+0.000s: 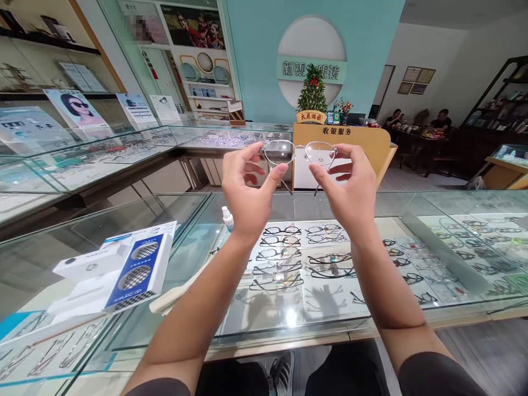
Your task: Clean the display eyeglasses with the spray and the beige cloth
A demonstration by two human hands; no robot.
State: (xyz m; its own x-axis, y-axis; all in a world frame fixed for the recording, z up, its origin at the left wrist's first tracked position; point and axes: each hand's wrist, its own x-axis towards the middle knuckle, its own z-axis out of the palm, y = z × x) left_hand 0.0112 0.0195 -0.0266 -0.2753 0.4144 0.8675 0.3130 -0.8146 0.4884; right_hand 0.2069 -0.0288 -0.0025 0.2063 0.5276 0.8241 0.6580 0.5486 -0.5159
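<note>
I am holding the left hand (247, 181) and the right hand (353, 181) above the glass bench (313, 342), its far edge running behind them, its near edge passing below the forearms. A spray bottle (227, 219) is standing just outside the left wrist; rows of frames (281, 241) are lying lower down. Both hands are pinching eyeglasses (300, 147) between them; the silver rims are looking thin, the rounded lenses clear.
</note>
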